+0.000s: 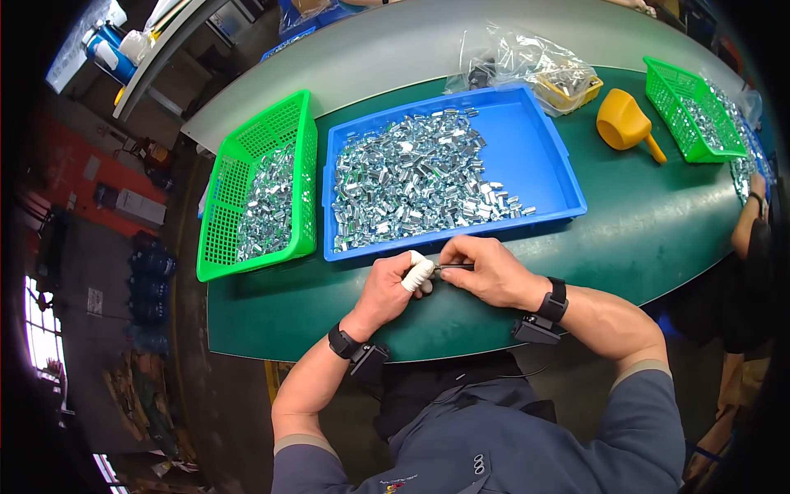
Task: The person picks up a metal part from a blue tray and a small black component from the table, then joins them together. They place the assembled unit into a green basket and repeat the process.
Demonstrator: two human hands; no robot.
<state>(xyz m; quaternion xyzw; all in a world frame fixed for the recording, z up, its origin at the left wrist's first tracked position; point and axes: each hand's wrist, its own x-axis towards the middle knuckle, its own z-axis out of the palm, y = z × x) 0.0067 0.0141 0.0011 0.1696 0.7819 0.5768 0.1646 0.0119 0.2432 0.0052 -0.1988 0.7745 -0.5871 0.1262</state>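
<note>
Just in front of the blue tray (573,202), my two hands meet over the green tabletop. My left hand (385,290) is closed, with white tape wrapped round a finger; a small metal part (436,271) peeks out at its fingertips, mostly hidden. A thin dark rod-shaped tool (457,266) is pinched in my right hand (498,277), its tip touching or very near that part. Many short shiny metal pieces (403,177), like small sleeves or long nuts, are heaped over the left and middle of the tray.
Left of the tray stands a green basket (309,177) with more metal pieces. Behind are a clear plastic bag (514,53) and a yellow container (594,92). A yellow scoop (623,121) and another green basket (679,115) lie right, near another person's arm (747,221).
</note>
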